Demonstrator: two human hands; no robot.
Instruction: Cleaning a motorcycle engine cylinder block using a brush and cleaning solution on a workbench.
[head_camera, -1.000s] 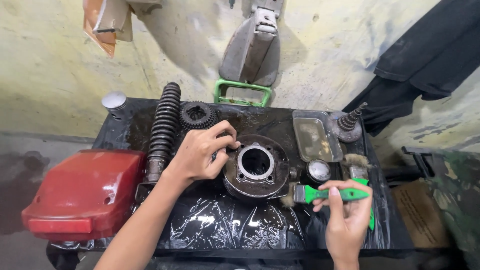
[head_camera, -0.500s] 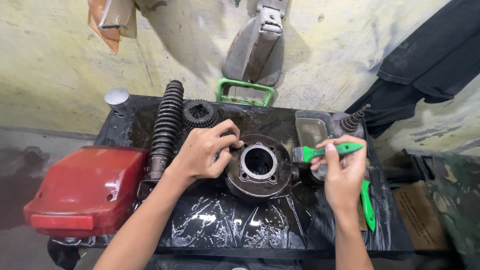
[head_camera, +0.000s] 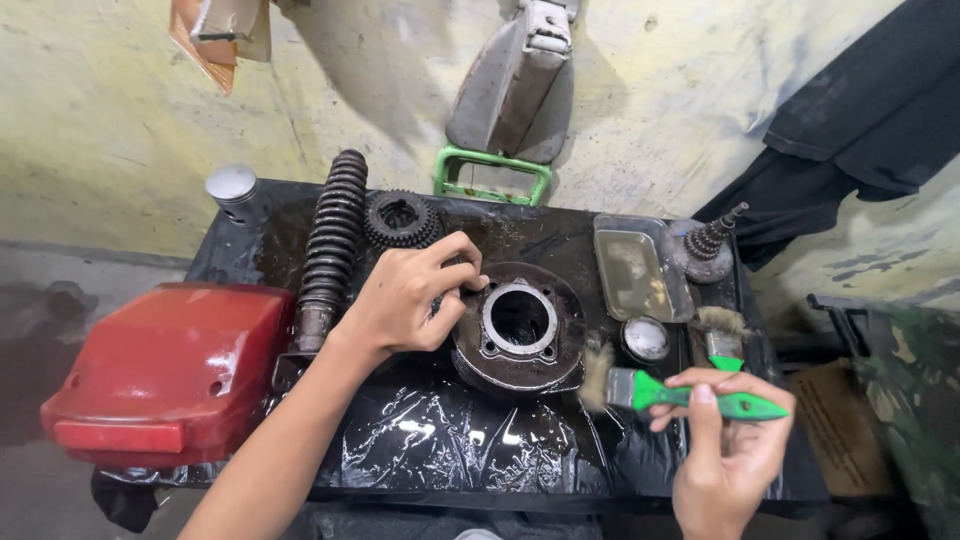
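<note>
Left hand (head_camera: 412, 298): rests on the left rim of the engine cylinder (head_camera: 518, 325), fingers curled over its upper-left edge; the grip is clamped on that rim, and the fingertips hide part of it.
Right hand (head_camera: 728, 452): grip closed around the green handle of a paintbrush (head_camera: 668, 392), held level, bristles pointing left, just beside the cylinder's right side; whether the bristles touch the metal is hard to tell.
Engine cylinder: dark, round, with a pale bore ring on top; sits mid-table on the black plastic sheet (head_camera: 450, 440). Its lower left flank is covered by the left hand.
Table (head_camera: 560, 225): wrapped in the wet, shiny sheet; its front edge is cut off at the bottom of the view.
Coil spring (head_camera: 330, 245): black, lies lengthwise left of the hand, its lower end partly behind the wrist.
Gear (head_camera: 402, 220): toothed, dark, just beyond the left hand.
Metal tray (head_camera: 640, 268): shallow, greyish; contents are murky and cannot be made out.
Second brush (head_camera: 722, 335): green handle, frayed bristles, partly hidden behind the right hand.
Round cap (head_camera: 646, 339): small, silver, between cylinder and second brush.
Red cover (head_camera: 170, 370): left of the table, its far end cut off by the frame.
Dark cloth (head_camera: 860, 130): hangs at the upper right, running out of view.
</note>
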